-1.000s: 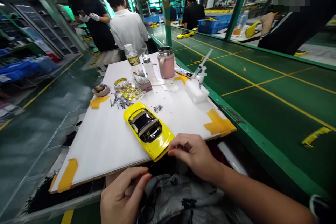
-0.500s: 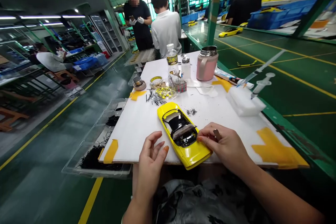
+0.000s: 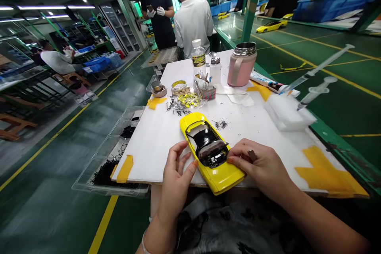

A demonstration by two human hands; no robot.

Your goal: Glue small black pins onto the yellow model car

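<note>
Holding: the right hand [image 3: 262, 164] was curled narrow, pinching a small dark piece [image 3: 252, 154], too small to identify, while its fingertips [image 3: 232, 160] rested on the right edge of the yellow model car body [image 3: 223, 178].

Left hand: the left hand [image 3: 175, 182] stood open and raised, with its fingers spread and its painted fingertips [image 3: 194, 163] at the car's left edge, touching it or just beside it; I could not tell which.

Car: the body lay on the white board [image 3: 154, 154] near its front edge, between both hands, with a black interior [image 3: 205, 139] showing through the open top.

Board: a small heap of black pins [image 3: 177, 105] and a bag of yellow pieces [image 3: 188, 100] lay beyond the car, near a roll of tape [image 3: 179, 87] and a small tin [image 3: 158, 89]. Black grit [image 3: 220, 124] was scattered just beside the car. A water bottle [image 3: 198, 57], a pink flask [image 3: 241, 65] and a small jar [image 3: 215, 69] stood at the far end. Two syringes [image 3: 315, 69] rested on a white foam block [image 3: 290, 113].

Beside: a clear plastic tray [image 3: 110, 154] holding black pieces sat left of the board.

Nearby: a co-worker in white gloves [image 3: 156, 12] and another in a white shirt [image 3: 193, 22] stood beyond the board.
</note>
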